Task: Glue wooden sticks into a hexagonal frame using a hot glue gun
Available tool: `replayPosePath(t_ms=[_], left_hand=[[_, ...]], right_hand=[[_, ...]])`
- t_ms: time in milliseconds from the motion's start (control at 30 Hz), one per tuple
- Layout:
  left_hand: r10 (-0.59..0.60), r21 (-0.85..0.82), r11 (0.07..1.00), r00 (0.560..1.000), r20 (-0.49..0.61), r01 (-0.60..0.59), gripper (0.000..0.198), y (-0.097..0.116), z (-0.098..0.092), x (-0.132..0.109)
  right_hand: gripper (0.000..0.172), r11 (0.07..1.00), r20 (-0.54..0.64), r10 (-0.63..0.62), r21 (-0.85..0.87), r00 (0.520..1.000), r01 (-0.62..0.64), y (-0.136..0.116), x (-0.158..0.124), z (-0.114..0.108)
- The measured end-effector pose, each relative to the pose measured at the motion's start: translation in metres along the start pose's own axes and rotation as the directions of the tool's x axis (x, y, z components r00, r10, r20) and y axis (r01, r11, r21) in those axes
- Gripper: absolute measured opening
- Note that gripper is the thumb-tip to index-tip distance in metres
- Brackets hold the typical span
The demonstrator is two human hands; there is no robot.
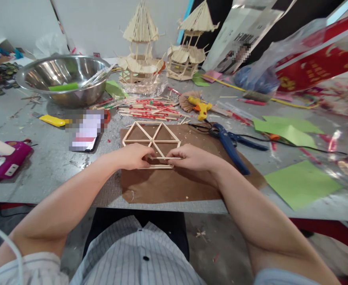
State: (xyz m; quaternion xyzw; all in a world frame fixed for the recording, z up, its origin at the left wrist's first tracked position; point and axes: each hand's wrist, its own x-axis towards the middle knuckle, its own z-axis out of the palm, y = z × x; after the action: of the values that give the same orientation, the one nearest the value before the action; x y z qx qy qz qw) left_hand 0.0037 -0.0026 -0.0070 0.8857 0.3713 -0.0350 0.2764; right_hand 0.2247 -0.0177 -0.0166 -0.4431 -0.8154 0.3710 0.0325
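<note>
A flat hexagonal frame of thin wooden sticks (pixel 136 141), with spokes meeting at its middle, lies over brown paper (pixel 156 188). My left hand (pixel 136 155) is at its near left side, thumb and fingers closed at one end of a short wooden stick (pixel 163 158). Pinching the same stick near its other end is my right hand (pixel 194 157). The stick runs crosswise above the frame's near edge, close to a spoke's end. My fingers partly hide the frame's near corners.
Blue cutters (pixel 229 148) and a yellow glue gun (pixel 201 107) lie right of the frame. Behind are scattered red-wrapped sticks (pixel 150 110), a steel bowl (pixel 64 95) and two stick pagodas (pixel 141 27). A phone (pixel 86 128) and yellow utility knife (pixel 52 120) lie left.
</note>
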Motion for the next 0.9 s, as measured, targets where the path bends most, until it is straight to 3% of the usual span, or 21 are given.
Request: replayPosePath(t_ms=[133,267,433,533,600,700,900], left_hand=[[-0.032,-0.018,0.999,0.999,0.003,0.032,0.063,0.001,-0.001,0.0],[-0.057,-0.03,0.998,0.998,0.02,0.057,0.08,0.002,-0.001,0.0],[-0.095,0.004,0.996,0.995,0.018,0.094,0.091,0.005,0.0,-0.001],[-0.102,0.01,0.995,0.995,0.022,0.102,0.093,0.006,0.0,-0.002],[-0.091,0.018,0.996,0.996,0.023,0.09,0.09,0.006,-0.001,-0.002],[-0.05,0.043,0.998,0.998,0.029,0.049,0.069,0.006,-0.002,-0.002],[-0.011,0.049,0.999,1.0,0.026,0.009,0.038,0.008,-0.003,-0.002]], right_hand=[[0.028,0.995,-0.101,0.027,0.1,0.994,-0.017,0.005,0.001,-0.002],[0.028,0.994,-0.089,0.022,0.104,0.996,-0.013,0.008,0.005,-0.003],[0.028,0.997,-0.142,-0.011,0.077,0.99,0.022,0.013,0.009,-0.003],[0.021,0.986,-0.172,0.014,0.168,0.985,0.015,0.018,0.01,-0.001],[0.016,0.963,-0.176,0.055,0.269,0.983,-0.005,0.021,0.011,0.0],[0.011,0.924,-0.174,0.107,0.382,0.979,-0.033,0.022,0.012,0.002],[0.009,0.914,-0.208,0.142,0.404,0.968,-0.047,0.024,0.012,0.005]])
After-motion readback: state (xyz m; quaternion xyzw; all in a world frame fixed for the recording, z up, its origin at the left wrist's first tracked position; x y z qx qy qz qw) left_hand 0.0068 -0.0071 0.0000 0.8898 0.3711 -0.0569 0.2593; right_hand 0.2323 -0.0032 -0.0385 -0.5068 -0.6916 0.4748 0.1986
